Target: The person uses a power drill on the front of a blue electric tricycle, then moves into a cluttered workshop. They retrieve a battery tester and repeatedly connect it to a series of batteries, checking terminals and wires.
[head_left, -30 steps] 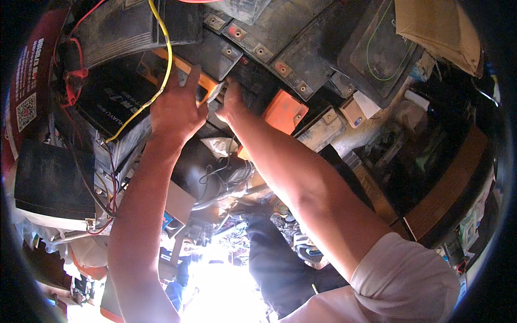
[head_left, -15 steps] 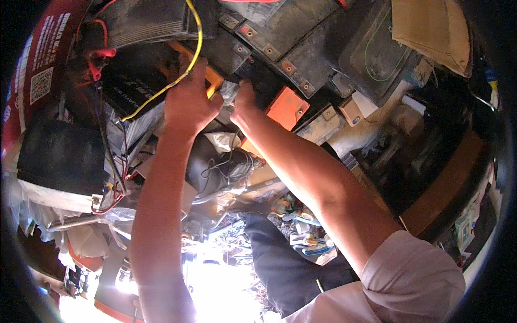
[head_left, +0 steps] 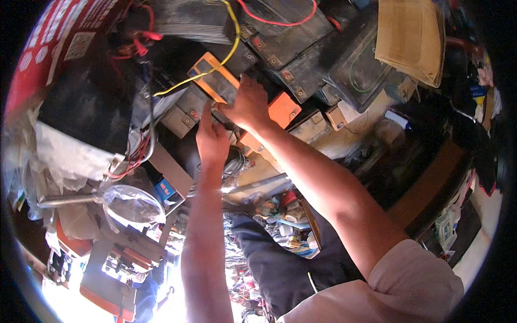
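An orange-framed, dark-faced handheld device (head_left: 217,78) lies tilted among the batteries, a yellow cable (head_left: 232,40) crossing over it. My right hand (head_left: 249,105) is closed around its near right end. Just below, my left hand (head_left: 211,141) points its index finger at the device's near corner. The thumb stands apart and the other fingers are curled. Beneath the device sits a grey battery (head_left: 182,117) with small terminals. An orange block-shaped part (head_left: 284,110) lies right beside my right hand.
Dark batteries (head_left: 274,40) with bolt terminals fill the far middle. Red clips (head_left: 142,46) hang at the far left, above a black box (head_left: 86,110). A cardboard piece (head_left: 407,40) lies far right. Tangled wires and a clear plastic bag (head_left: 133,204) lie nearer.
My left hand has come off the orange device and drawn back toward me. My right hand has moved onto its near end. The device shows more fully, and the whole view has shifted.
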`<move>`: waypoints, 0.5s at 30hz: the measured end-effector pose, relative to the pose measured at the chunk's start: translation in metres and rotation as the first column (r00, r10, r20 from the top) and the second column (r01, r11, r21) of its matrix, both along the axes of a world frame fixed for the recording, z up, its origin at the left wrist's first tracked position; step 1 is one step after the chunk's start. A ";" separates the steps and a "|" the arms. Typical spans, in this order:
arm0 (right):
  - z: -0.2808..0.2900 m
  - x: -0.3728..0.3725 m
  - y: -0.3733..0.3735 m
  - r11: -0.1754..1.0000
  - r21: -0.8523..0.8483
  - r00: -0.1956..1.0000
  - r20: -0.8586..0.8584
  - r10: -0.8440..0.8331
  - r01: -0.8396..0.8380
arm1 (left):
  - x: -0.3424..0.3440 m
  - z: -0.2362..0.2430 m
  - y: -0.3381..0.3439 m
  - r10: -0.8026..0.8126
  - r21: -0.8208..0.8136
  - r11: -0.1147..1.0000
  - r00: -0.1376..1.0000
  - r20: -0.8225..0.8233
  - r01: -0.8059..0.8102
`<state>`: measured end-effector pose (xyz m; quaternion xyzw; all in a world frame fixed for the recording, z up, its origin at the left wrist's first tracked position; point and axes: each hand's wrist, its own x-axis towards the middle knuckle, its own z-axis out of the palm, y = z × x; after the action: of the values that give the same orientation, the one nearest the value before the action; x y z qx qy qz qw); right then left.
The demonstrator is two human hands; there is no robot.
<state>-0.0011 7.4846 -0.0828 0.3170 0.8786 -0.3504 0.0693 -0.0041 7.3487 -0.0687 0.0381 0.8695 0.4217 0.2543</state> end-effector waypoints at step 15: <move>-0.025 -0.035 -0.026 0.940 0.308 0.819 0.571 -0.059 -0.147 | 0.383 0.155 -0.286 0.581 -0.428 0.808 0.670 0.462 -0.405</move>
<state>-0.0363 7.4588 -0.1077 0.3938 0.8709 -0.0812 0.2827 0.3787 7.0628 0.0861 -0.3672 0.7800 0.3341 0.3809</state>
